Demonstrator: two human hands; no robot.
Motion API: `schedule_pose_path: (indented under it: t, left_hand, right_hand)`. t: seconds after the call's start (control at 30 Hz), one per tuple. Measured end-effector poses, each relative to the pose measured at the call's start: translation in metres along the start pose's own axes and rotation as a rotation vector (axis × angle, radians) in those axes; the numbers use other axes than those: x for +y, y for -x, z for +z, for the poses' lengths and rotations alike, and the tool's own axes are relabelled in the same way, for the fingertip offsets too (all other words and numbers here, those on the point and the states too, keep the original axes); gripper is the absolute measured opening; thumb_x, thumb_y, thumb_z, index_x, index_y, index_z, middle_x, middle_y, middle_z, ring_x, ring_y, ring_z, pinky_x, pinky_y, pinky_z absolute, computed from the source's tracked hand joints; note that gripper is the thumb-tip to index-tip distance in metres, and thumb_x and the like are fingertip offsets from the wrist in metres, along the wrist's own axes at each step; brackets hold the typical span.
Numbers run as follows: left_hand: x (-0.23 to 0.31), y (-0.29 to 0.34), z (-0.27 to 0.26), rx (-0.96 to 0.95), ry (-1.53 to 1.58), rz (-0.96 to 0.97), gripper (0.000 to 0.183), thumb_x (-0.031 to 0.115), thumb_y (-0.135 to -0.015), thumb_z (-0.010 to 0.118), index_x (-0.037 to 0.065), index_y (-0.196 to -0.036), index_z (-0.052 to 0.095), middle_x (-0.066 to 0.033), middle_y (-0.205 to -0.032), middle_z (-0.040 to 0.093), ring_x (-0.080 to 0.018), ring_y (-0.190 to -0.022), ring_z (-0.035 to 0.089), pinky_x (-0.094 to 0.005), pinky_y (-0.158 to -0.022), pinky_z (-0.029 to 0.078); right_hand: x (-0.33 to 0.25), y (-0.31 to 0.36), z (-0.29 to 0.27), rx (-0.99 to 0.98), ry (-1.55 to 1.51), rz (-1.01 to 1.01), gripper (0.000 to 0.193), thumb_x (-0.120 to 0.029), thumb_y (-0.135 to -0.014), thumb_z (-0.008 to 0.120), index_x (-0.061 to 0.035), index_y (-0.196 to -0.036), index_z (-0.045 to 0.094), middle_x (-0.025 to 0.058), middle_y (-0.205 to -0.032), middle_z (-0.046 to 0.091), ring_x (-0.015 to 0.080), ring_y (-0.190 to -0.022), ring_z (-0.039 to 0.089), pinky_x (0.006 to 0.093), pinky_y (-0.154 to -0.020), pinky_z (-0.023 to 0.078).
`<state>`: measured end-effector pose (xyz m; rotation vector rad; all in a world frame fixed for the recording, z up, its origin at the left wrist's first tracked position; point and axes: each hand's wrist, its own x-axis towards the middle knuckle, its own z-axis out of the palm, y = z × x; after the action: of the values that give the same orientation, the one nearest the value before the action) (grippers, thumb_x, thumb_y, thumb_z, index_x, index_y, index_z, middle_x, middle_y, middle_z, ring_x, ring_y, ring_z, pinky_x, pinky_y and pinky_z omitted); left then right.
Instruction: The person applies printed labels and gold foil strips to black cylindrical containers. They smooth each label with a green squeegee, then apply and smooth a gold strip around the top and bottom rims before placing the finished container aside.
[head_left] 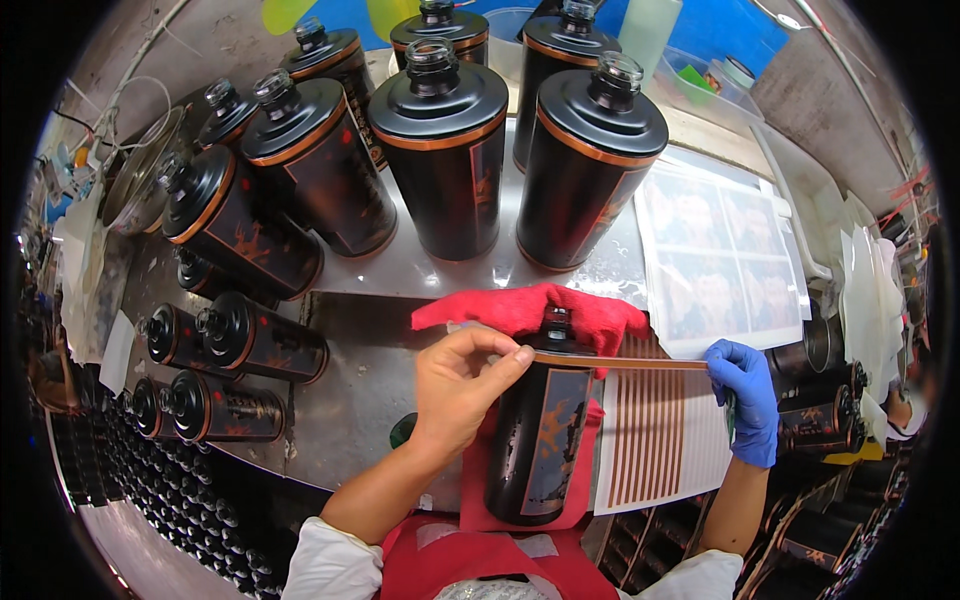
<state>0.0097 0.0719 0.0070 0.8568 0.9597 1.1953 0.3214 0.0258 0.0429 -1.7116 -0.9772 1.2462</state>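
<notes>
A black bottle [515, 440] with a patterned front panel stands close in front of me, its panel patchy near the bottom. At its shoulder, my bare left hand [450, 385] pinches one end of a narrow copper-coloured strip [640, 363] between thumb and fingers. The strip runs taut to the right, where my blue-gloved right hand [745, 395] grips its other end. A dark green object [730, 412] shows at that palm, too hidden to name. A red cloth [480, 306] lies behind the bottle's neck. Right of the bottle is a sheet of brown strips [650, 440].
Several large black bottles [440, 160] with copper bands stand along the back. Smaller bottles [265, 340] sit at the left, with many more below the table [360, 400]. Printed sheets [720, 260] lie at the right. Further bottles [820, 415] fill racks beyond my right hand.
</notes>
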Motion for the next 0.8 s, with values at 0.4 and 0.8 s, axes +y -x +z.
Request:
schedule_pose_path:
  t: [0.4,0.8]
  left_hand:
    - [-0.006,0.008,0.014,0.074,0.348,-0.103,0.02,0.001,-0.082,0.065,0.008,-0.087,0.047,0.0015,-0.082,0.051,-0.005,-0.077,0.05,-0.0199,-0.07,0.041]
    - [-0.012,0.037,0.007,0.22,-0.283,0.32,0.021,0.001,-0.079,0.064,0.004,-0.093,0.049,-0.0022,-0.084,0.049,-0.0089,-0.072,0.047,-0.0235,-0.066,0.041]
  right_hand:
    - [0.004,-0.002,0.0,0.0,0.013,0.004,0.012,-0.013,-0.079,0.064,-0.003,-0.074,0.061,-0.002,-0.06,0.051,0.0034,-0.047,0.043,0.0173,-0.041,0.032]
    - [0.001,0.0,-0.001,0.043,0.093,0.008,0.018,-0.016,-0.08,0.065,-0.0013,-0.07,0.061,0.0004,-0.062,0.056,0.0053,-0.055,0.048,0.0193,-0.051,0.037]
